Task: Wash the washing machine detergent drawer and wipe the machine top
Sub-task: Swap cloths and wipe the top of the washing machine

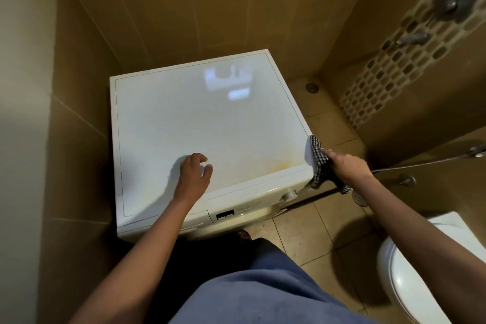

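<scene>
Right grip [347, 166] clasping checkered cloth [319, 163] at machine top [210, 126] edge, left grip [193, 173] spread on top, toilet [410, 271] nearby

This is a small home bathroom: a white washing machine [210, 118] stands in a corner of tan wall tiles [210, 8], and a white toilet [405, 284] sits to its right on the tiled floor [323, 123]. On the wall right of the machine are a mosaic tile strip [389, 66], metal tap fittings [456, 0] and a shower hose [420, 163]. A round floor drain [312, 87] lies just beyond the machine's far right corner.
</scene>
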`<state>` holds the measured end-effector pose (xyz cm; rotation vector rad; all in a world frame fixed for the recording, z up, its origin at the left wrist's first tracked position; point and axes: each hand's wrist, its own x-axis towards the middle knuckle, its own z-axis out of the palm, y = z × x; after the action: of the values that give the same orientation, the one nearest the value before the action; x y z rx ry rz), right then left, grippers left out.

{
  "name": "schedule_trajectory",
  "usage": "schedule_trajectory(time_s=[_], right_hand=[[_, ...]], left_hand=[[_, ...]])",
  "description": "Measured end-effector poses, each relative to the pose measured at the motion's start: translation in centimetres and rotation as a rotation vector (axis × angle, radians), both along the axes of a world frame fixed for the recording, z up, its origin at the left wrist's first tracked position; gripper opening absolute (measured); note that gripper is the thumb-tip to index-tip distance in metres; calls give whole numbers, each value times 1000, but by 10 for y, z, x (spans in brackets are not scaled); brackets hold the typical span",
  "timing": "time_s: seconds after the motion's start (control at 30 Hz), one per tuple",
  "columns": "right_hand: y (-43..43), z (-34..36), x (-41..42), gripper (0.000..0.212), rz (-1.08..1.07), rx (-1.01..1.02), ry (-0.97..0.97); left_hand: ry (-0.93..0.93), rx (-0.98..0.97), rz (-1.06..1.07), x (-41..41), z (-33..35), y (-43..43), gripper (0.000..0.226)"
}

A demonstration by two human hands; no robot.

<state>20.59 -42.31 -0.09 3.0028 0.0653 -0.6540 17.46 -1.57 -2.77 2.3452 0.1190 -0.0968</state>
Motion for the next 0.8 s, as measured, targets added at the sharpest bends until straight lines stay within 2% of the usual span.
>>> schedule_trajectory(time_s=[0.1,0.27,0.37,0.43,0.53,0.63,0.7,0.8], right_hand=[[12,17,3,33,-275,447,-56],[55,45,-4,21,-433,1087,25],[83,44,2,31,-678,1483,217],[104,46,7,34,-829,1636,374],[134,48,11,32,-949,1779,545],[157,44,14,33,-890,1799,674],[170,38,18,34,-803,1667,641],[184,25,19,35,-763,1437,400]], left_hand=[[125,-167,-4,17,19,-14,17],[335,-379,19,37,46,-36,15],[395,-463,-15,41,55,-42,21],[441,-530,-12,40,53,-41,28],[559,-772,67,34,46,-37,48],[657,-1033,105,27,42,-35,55],[664,-1138,163,24,44,-35,51],[603,-1169,316,21,44,-35,43]])
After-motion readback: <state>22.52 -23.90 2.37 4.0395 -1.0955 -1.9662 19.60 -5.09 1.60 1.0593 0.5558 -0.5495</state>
